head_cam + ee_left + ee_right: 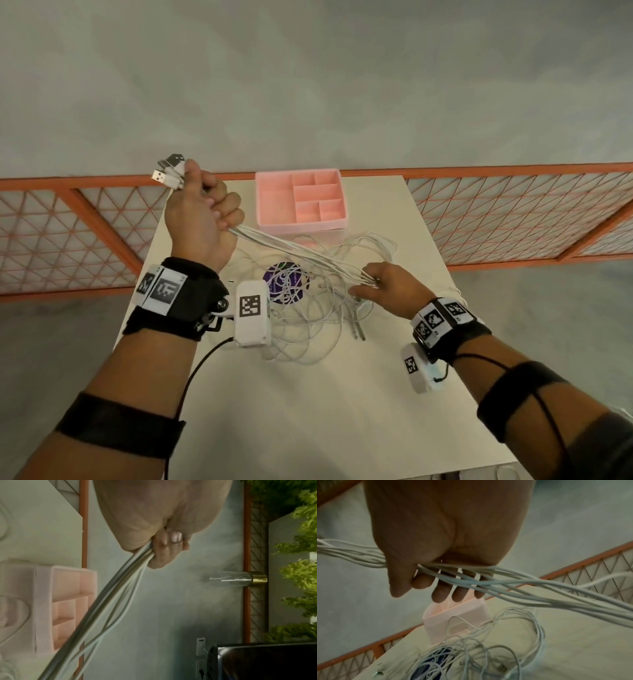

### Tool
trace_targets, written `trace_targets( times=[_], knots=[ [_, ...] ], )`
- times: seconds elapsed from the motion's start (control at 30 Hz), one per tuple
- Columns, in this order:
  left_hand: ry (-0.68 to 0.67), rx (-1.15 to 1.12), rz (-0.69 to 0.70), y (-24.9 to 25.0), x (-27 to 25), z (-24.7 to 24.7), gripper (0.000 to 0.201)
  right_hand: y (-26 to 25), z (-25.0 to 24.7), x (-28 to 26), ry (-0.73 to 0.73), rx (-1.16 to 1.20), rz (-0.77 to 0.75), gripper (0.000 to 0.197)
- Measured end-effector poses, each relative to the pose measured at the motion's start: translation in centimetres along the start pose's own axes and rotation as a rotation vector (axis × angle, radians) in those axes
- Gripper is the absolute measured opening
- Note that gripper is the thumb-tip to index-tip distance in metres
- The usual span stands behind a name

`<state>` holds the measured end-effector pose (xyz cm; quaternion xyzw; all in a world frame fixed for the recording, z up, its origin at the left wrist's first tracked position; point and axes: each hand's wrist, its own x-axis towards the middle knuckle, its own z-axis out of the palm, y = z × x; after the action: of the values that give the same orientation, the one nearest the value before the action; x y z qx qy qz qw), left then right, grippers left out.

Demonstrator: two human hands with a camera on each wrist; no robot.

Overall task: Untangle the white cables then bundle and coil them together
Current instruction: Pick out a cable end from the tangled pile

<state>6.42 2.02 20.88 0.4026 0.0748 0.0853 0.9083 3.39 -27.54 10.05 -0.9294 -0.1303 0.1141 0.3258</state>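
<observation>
My raised left hand (219, 209) grips a bunch of white cables (301, 253) in a fist over the table's far left, their USB plugs (168, 171) sticking out above the thumb. In the left wrist view the curled fingers (164, 547) close round the strands (106, 595). The bunch slopes down to my right hand (370, 284), lower and to the right. There the strands (539, 592) cross the straight fingers (440, 595), with the thumb hooked over them. The remaining cable lies in a loose tangle (308, 308) on the table (308, 411).
A pink divided tray (301, 224) stands at the table's far edge, just behind the tangle. A purple round disc (286, 270) lies under the loops. An orange mesh fence (513, 212) runs behind the table. Grey floor lies on both sides.
</observation>
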Motion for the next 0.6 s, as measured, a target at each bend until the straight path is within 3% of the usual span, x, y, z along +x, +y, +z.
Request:
trace_targets(
  times=[0.1,0.27,0.37,0.47,0.6],
  knots=[
    [0.028,0.01,0.025,0.0,0.5,-0.8,0.043,2.1,0.6,-0.3,-0.015,-0.092,0.044,0.032],
    [0.068,-0.018,0.033,1.1,1.5,-2.3,0.045,9.1,-1.4,-3.2,0.032,-0.263,0.373,0.041],
    [0.077,0.018,0.0,0.2,1.7,-3.7,0.043,11.7,-4.3,-4.8,0.065,-0.381,0.485,0.042],
    [0.116,0.036,-0.051,-1.6,1.7,-5.4,0.043,12.6,-8.5,-5.5,0.253,-0.405,0.559,0.033],
    [0.145,0.131,-0.208,-4.0,1.2,-7.3,0.042,13.9,-12.2,-6.2,0.529,-0.473,0.588,0.04]
  ],
)
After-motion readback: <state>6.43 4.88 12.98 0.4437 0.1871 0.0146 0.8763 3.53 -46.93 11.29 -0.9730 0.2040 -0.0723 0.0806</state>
